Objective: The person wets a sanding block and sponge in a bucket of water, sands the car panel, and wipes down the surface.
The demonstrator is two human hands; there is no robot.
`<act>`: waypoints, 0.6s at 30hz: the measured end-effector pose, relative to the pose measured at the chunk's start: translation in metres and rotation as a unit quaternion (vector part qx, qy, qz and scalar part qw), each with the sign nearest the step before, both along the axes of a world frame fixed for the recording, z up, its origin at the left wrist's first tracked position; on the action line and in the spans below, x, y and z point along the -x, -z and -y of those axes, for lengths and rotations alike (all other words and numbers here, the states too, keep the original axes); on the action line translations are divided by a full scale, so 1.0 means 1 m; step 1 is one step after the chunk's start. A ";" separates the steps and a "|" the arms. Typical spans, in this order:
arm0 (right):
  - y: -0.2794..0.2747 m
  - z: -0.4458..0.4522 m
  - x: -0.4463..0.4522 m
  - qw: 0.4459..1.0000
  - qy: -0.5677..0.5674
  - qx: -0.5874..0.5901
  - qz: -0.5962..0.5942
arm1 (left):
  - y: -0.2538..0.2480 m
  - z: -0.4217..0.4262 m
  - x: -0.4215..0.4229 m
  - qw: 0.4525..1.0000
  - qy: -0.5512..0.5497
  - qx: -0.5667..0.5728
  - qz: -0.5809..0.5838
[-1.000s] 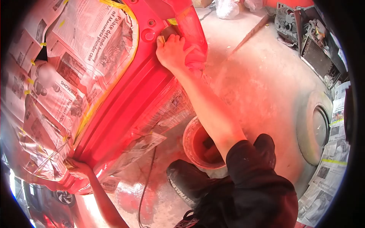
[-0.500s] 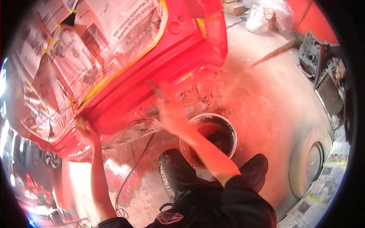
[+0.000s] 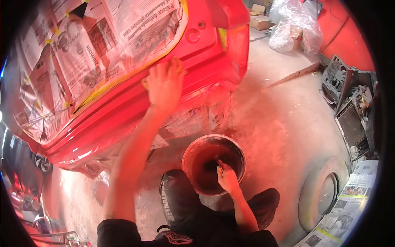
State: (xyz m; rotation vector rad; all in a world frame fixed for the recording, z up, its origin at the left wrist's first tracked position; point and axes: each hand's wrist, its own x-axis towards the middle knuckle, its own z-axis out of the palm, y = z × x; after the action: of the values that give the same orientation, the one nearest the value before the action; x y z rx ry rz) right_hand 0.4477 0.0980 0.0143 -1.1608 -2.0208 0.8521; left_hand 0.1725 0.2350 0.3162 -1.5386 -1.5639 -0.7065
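Red-painted car bodywork [image 3: 164,88] fills the upper left, its opening masked with newspaper [image 3: 78,57] and yellow tape. My left hand [image 3: 164,84] presses on the red panel just below the taped edge. Its fingers are bent over a yellowish, soft-looking cloth [image 3: 177,66], mostly covered by the hand. Lower down, my right hand [image 3: 227,177] reaches over the rim of a round bucket [image 3: 242,164] between my knees. Those fingers are closed on a small dark thing, dipped toward the dark inside of the bucket; its kind is unclear.
A tyre with its wheel [image 3: 325,193] lies at lower right beside newspaper sheets [image 3: 349,206]. Car parts and a radiator [image 3: 354,125] stand at the right edge. Clear plastic bags [image 3: 294,31] and boxes [image 3: 261,22] are at the back. Another car's wheel [image 3: 42,161] shows at left.
My right hand has gone from the red panel down into the bucket. My left hand has moved up and right, from the panel's lower left to its middle. The view has shifted slightly.
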 end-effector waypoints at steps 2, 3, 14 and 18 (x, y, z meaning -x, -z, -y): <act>0.000 -0.001 -0.005 0.999 0.021 0.027 -0.004 | 0.000 -0.045 -0.032 0.999 -0.032 0.004 0.009; -0.001 -0.003 -0.008 0.999 0.029 0.038 -0.006 | -0.002 -0.066 -0.047 1.000 -0.026 0.009 0.015; -0.006 -0.005 -0.015 0.998 0.043 0.009 -0.049 | -0.014 -0.093 -0.034 0.995 -0.014 -0.089 0.033; -0.009 0.000 -0.016 0.998 0.033 0.008 -0.044 | -0.017 -0.010 0.023 0.998 -0.046 -0.051 -0.007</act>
State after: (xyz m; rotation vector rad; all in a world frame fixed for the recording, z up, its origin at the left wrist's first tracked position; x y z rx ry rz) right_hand 0.4632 0.0979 0.0237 -1.1716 -1.8965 0.8718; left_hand 0.1499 0.2447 0.3330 -1.3852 -1.5525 -0.7110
